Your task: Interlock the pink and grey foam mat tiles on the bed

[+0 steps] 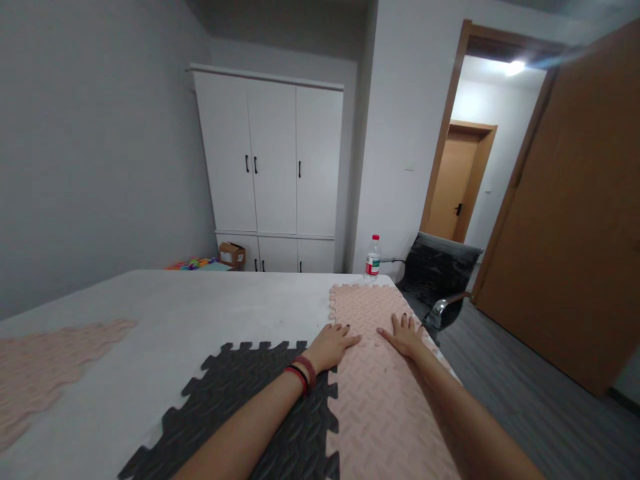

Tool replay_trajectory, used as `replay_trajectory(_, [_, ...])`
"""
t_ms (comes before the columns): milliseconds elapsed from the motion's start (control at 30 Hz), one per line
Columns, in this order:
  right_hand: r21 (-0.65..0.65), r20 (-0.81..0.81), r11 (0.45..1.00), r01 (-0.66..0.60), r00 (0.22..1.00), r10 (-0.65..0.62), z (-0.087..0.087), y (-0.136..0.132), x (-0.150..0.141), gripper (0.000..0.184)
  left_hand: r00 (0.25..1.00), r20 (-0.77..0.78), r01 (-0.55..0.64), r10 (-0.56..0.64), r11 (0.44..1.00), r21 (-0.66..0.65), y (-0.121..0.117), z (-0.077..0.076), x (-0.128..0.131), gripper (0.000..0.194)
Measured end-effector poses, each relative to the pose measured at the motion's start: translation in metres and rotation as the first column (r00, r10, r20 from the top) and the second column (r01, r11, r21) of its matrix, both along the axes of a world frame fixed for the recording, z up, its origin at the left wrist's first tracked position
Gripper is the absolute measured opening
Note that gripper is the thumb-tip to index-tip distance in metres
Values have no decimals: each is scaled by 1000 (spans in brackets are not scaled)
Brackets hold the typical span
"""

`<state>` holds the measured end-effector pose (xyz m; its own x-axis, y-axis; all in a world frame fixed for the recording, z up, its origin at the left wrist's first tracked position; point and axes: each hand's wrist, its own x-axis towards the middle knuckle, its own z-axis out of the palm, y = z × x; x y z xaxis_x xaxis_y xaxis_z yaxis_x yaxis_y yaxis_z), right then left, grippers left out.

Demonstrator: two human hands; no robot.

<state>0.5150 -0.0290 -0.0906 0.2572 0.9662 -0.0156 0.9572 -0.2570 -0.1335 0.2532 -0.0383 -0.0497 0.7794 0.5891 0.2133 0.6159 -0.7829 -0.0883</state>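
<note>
Two pink foam mat tiles lie end to end along the table's right side: a far pink tile and a near pink tile. A black foam mat tile lies left of the near one, its toothed edge along the pink edge. My left hand rests flat, fingers spread, at the left end of the seam between the pink tiles. My right hand presses flat on the pink foam near the seam's right end, fingers apart. Neither hand grips anything. My left forearm covers part of the black tile.
Another pink foam tile lies at the left of the white table. A clear bottle with a red cap stands at the far right corner. Beyond are a black chair, a cardboard box and a white cabinet.
</note>
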Motion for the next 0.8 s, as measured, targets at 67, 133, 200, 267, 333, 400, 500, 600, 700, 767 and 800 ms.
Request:
replay_trajectory(67, [-50, -17, 998, -28, 1000, 27, 5, -1, 1, 100, 1000, -16, 9, -10, 1000, -16, 2, 2, 2, 41])
replay_trajectory(133, [-78, -25, 995, -54, 998, 52, 10, -2, 2, 105, 1000, -28, 12, -13, 999, -33, 1, 3, 4, 41])
replay_trajectory(200, [-112, -31, 992, -57, 998, 54, 13, -3, 0, 110, 999, -32, 10, -11, 999, -46, -1, 3, 4, 42])
replay_trajectory(267, [-148, -34, 988, -50, 998, 45, 13, -4, -2, 112, 999, -33, 5, -6, 998, -55, -5, 2, 4, 43])
replay_trajectory(333, [-184, -31, 981, -66, 998, 62, 12, -3, -2, 115, 999, -35, -3, 1, 998, -68, -7, 0, 2, 44])
replay_trajectory(400, [-210, -20, 973, -95, 995, 93, 11, -2, -1, 119, 999, -42, -18, 14, 996, -88, -7, -1, 2, 45])
replay_trajectory(500, [-226, -6, 969, -98, 995, 99, 10, 1, 2, 121, 997, -52, -56, 50, 992, -117, -8, -2, 3, 45])
replay_trajectory(600, [-231, -9, 971, -55, 998, 55, 9, 0, 0, 118, 994, -49, -105, 99, 987, -125, -18, 1, 9, 43])
replay_trajectory(700, [-203, -19, 979, -20, 1000, 17, 7, -5, -4, 114, 982, -39, -189, 186, 976, -110, -38, 3, 21, 43])
replay_trajectory(767, [-172, -23, 985, -25, 1000, 21, 6, -11, -5, 111, 970, -35, -242, 240, 965, -103, -51, 4, 30, 40])
replay_trajectory(800, [-164, -24, 986, -33, 999, 29, 6, -13, -6, 110, 966, -33, -257, 255, 961, -103, -56, 4, 33, 39])
